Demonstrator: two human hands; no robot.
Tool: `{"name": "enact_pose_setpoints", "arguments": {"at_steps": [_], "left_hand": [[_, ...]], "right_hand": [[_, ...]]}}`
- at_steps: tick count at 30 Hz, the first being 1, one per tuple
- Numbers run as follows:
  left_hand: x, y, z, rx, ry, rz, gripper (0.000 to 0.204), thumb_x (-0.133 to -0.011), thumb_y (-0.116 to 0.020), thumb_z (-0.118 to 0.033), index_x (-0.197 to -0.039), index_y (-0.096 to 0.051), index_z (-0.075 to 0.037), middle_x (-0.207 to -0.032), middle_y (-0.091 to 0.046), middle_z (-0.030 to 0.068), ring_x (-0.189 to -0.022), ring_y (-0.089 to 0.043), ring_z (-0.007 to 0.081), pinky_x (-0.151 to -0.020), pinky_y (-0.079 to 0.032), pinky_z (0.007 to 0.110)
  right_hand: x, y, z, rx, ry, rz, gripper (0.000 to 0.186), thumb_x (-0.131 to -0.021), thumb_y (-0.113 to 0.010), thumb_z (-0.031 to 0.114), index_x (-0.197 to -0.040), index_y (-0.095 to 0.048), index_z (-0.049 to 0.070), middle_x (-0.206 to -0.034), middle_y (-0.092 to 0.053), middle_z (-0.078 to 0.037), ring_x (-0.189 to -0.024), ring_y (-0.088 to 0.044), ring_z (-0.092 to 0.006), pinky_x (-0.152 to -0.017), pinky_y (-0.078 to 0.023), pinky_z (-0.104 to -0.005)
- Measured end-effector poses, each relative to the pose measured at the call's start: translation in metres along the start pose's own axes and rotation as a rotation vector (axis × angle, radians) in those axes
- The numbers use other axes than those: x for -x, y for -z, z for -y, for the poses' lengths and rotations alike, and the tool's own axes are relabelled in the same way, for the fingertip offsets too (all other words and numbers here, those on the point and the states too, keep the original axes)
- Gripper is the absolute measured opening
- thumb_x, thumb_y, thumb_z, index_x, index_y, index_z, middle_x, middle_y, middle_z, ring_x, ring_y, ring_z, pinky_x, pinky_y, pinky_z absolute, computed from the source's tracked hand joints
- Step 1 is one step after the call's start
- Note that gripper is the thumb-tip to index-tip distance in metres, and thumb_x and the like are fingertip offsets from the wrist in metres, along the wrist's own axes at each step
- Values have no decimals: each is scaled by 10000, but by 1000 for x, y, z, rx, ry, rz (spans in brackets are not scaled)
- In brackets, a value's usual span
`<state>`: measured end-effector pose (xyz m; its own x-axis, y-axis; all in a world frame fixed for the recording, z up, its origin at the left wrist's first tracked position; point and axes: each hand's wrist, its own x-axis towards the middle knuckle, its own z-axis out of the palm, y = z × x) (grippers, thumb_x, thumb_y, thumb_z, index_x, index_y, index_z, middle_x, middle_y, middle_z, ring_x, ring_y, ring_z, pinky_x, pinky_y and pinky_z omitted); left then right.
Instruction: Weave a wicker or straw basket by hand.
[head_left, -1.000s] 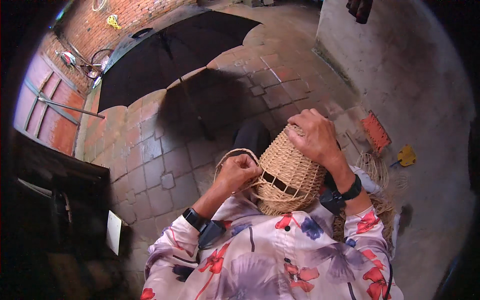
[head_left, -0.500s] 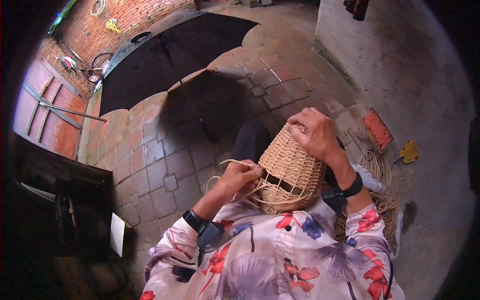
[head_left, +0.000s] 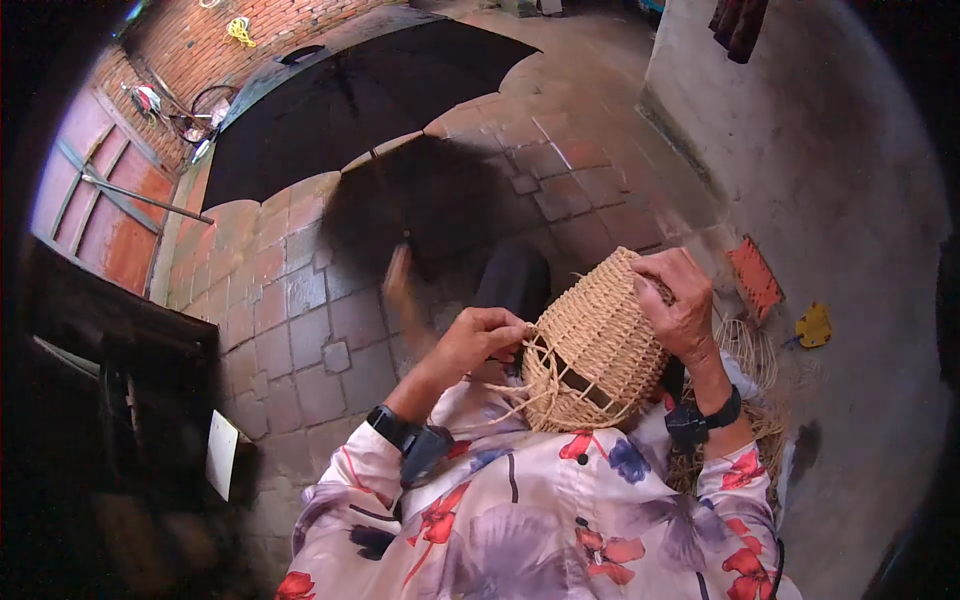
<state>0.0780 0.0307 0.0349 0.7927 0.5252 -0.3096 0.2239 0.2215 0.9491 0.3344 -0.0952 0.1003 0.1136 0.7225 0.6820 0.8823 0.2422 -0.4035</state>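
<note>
A tan woven basket [head_left: 603, 318] lies tilted in my lap, with a gap in the weave near its lower end where bare upright stakes show. My right hand [head_left: 682, 305] is closed over the basket's upper end, thumb and fingers bent around the rim. At the left side, my left hand [head_left: 482, 338] pinches by the edge of the gap; the strand in its fingertips is mostly hidden. Loose weaving strands [head_left: 540, 385] cross the basket below that hand.
An open black umbrella [head_left: 370, 95] stands on the paved floor [head_left: 290, 300] ahead. To the right are a bundle of loose strands [head_left: 745, 350], an orange-red crate-like piece [head_left: 754, 277] and a yellow object [head_left: 814, 325]. A blurred tan shape [head_left: 403, 295] hangs over the paving left of my knee.
The basket and my right hand have shifted right and slightly down in view. My left hand has turned, fingertips still at the gap. A blurred tan shape has appeared ahead of it.
</note>
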Motion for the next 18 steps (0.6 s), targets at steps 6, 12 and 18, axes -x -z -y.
{"name": "enact_pose_setpoints", "arguments": {"at_steps": [6,12,18], "left_hand": [[-12,-3,-5,-15,46,11,170,-914,-628,-205,-927,-653,-37,-829,-642,-5,-720,-582,70,-653,-509,232],[-26,-3,-8,-265,-41,-25,150,-884,-637,-185,-911,-640,-37,-778,-625,-4,-623,-556,73,-541,-477,224],[-45,0,-16,-544,66,157,202,-866,-604,-208,-896,-688,-26,-643,-619,47,-595,-601,106,-514,-491,262]], "right_hand": [[0,1,1,1,9,-20,122,-721,-632,25,-843,-637,32,-814,-627,-95,-761,-586,-279,-685,-472,-368],[-1,1,-2,3,45,-29,132,-717,-637,25,-848,-643,39,-814,-634,-89,-747,-590,-277,-683,-475,-367],[-1,1,-1,-4,57,-49,125,-719,-647,36,-844,-641,37,-821,-641,-93,-746,-597,-275,-674,-475,-363]]}}
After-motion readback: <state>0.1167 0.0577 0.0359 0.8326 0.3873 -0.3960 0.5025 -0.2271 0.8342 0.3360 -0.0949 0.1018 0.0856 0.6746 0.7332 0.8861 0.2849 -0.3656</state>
